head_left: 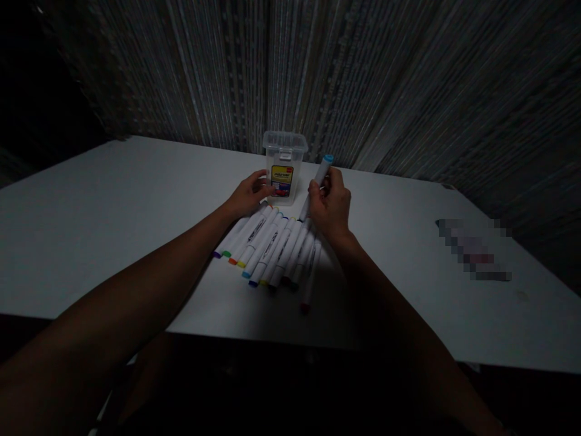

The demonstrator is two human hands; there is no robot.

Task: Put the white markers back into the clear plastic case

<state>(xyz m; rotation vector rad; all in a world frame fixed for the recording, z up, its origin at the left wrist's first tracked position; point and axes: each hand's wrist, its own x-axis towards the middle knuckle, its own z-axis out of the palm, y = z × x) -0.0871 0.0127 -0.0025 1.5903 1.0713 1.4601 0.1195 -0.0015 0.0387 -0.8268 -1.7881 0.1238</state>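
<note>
- Right hand (pixel 333 203): closed round a white marker (pixel 322 173), tilted, light-blue end up — lower end at the row, contact unclear.
- Left hand (pixel 250 192): fingers parted, at the clear container (pixel 294 160), thumb over its label (pixel 282 174).
- Other markers (pixel 267 249): side by side on white table (pixel 390 218) — nearer the person than the container.

White tabletop (pixel 104 206) dimly lit, dulled to grey. Far edge backed by a grey stranded curtain (pixel 299 72), some strands flecked with pale spots. Room's far left and area below near edge lost in darkness.
</note>
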